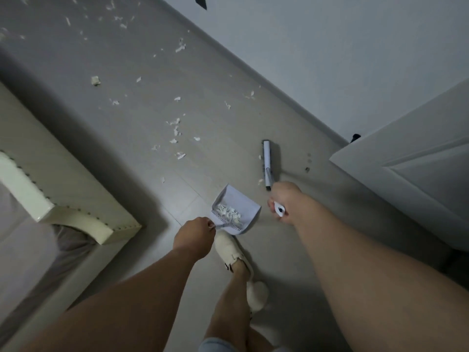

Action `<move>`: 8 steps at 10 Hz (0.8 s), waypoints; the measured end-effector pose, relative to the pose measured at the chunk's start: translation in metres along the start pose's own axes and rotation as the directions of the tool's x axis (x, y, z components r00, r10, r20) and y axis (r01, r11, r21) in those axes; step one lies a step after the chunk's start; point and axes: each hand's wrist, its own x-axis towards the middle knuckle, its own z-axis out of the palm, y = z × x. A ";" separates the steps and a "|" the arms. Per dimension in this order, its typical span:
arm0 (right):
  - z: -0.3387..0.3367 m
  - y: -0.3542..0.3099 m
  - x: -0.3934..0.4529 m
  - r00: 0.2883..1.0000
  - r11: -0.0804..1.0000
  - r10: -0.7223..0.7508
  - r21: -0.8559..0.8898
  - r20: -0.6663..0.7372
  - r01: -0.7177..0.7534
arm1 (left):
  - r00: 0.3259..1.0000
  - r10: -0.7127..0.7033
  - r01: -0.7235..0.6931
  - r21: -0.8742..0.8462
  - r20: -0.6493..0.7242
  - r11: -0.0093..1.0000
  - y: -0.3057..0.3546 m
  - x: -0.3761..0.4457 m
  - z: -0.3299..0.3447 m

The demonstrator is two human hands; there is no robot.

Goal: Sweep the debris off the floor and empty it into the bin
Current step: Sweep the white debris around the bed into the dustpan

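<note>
My left hand [194, 233] grips the handle of a pale grey dustpan [243, 203], which sits low over the floor with a pile of white scraps [228, 212] inside it. My right hand [285, 199] holds the white handle of a hand brush [267, 161]. The brush head points away from me, to the right of the dustpan. White paper debris [176, 130] lies scattered across the grey floor ahead and to the upper left. No bin is in view.
A cream studded bed frame [76, 214] fills the left side. A white door [418, 158] stands open at the right, with a wall and skirting board [253, 72] running diagonally behind. My feet in cream slippers [232, 250] stand just behind the dustpan.
</note>
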 end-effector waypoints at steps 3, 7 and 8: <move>-0.028 -0.072 -0.015 0.990 0.995 0.097 0.033 -0.103 -0.094 | 0.988 -0.155 0.154 -0.162 0.004 0.975 -0.013 0.030 -0.042; -0.020 -0.157 0.034 0.996 0.919 -0.068 -0.391 -0.056 0.041 | 0.954 -0.298 0.280 -0.318 -0.009 0.906 0.043 0.071 -0.055; -0.035 -0.190 0.037 0.981 0.761 -0.192 -0.631 -0.004 0.147 | 0.944 -0.328 0.299 -0.331 -0.033 0.895 0.056 0.078 -0.055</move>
